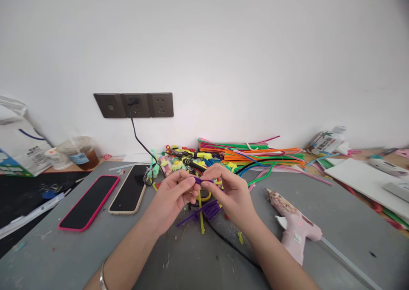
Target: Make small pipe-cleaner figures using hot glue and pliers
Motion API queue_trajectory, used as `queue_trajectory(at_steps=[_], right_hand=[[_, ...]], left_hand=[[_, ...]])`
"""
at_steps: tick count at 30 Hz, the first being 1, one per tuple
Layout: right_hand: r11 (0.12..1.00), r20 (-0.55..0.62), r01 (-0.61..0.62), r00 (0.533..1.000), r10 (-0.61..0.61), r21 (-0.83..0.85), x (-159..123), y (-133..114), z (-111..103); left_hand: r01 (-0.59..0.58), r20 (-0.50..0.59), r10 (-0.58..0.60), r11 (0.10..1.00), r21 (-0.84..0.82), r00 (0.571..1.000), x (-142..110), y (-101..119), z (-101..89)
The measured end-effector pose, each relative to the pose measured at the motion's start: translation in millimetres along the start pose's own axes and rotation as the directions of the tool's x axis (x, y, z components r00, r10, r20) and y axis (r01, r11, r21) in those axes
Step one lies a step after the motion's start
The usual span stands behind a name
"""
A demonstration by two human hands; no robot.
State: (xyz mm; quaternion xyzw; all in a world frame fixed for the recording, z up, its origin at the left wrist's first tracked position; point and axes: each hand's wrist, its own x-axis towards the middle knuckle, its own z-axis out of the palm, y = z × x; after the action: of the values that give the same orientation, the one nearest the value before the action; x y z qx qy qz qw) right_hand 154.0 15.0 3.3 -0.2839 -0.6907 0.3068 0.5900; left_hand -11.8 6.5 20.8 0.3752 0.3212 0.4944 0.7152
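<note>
Between my two hands is a short piece of purple pipe cleaner [198, 180], pinched at both ends above the grey mat. My left hand [174, 192] grips its left end with thumb and forefinger, the other fingers curled. On the right end, my right hand [228, 190] closes thumb and fingertips. Just below lie a coiled purple pipe cleaner bundle [211, 211] and a yellow pipe cleaner strip [201, 215]. Behind my fingers, a heap of yellow, green and pink pipe cleaner pieces [175, 164] is partly hidden.
A pink glue gun [295, 228] with a glue stick lies at right, its black cord crossing the mat [179, 260]. Two phones [91, 202] rest at left, near a lidded drink cup [81, 153]. Bundled pipe cleaners [262, 156] line the wall below the sockets [134, 105].
</note>
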Motion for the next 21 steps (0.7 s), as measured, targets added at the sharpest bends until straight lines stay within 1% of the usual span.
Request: queue_trajectory(at_steps=[1, 3, 6, 8, 10, 11, 13, 15, 16, 18, 21], right_hand=[[1.000, -0.008, -0.018, 1.000, 0.019, 0.005, 0.0, 0.4, -0.6], [0.998, -0.016, -0.055, 0.998, 0.055, 0.013, 0.2, 1.1, -1.9], [0.991, -0.015, -0.136, 0.991, 0.136, -0.010, 1.7, 1.1, -4.0], [0.979, 0.017, -0.203, 0.979, 0.203, -0.031, 3.2, 0.4, -5.2], [0.967, 0.075, -0.250, 0.965, 0.253, -0.041, 4.6, -0.7, -6.0], [0.963, 0.113, -0.266, 0.957, 0.269, -0.040, 5.1, -1.3, -6.4], [0.960, 0.184, -0.278, 0.943, 0.279, -0.029, 5.8, -2.7, -6.9], [0.964, 0.243, -0.267, 0.934, 0.260, -0.007, 6.1, -4.2, -7.3], [0.967, 0.265, -0.253, 0.933, 0.242, 0.010, 6.2, -5.0, -7.5], [0.976, 0.290, -0.214, 0.937, 0.193, 0.042, 6.4, -6.4, -7.7], [0.989, 0.291, -0.133, 0.951, 0.108, 0.070, 6.4, -7.7, -7.6]], left_hand=[[-0.008, 0.004, 0.008, 0.999, 0.044, 1.000, 0.1, 1.0, -0.8], [-0.057, 0.009, 0.056, 0.979, 0.194, 0.998, 0.1, 4.5, -2.7], [-0.170, 0.028, 0.176, 0.882, 0.439, 0.984, -0.2, 12.3, -5.7], [-0.216, 0.047, 0.225, 0.825, 0.522, 0.973, -0.3, 16.8, -8.0], [-0.210, 0.066, 0.210, 0.797, 0.566, 0.975, -0.1, 19.2, -11.1], [-0.192, 0.074, 0.183, 0.790, 0.582, 0.980, 0.2, 19.5, -13.0], [-0.125, 0.082, 0.095, 0.797, 0.591, 0.992, 1.0, 19.2, -17.2], [-0.015, 0.088, -0.042, 0.825, 0.564, 0.995, 1.6, 18.8, -20.8], [0.048, 0.097, -0.118, 0.843, 0.536, 0.988, 1.7, 18.8, -22.1], [0.161, 0.127, -0.246, 0.872, 0.463, 0.961, 1.6, 19.4, -23.3], [0.262, 0.174, -0.337, 0.899, 0.350, 0.925, 1.4, 20.2, -23.4]])
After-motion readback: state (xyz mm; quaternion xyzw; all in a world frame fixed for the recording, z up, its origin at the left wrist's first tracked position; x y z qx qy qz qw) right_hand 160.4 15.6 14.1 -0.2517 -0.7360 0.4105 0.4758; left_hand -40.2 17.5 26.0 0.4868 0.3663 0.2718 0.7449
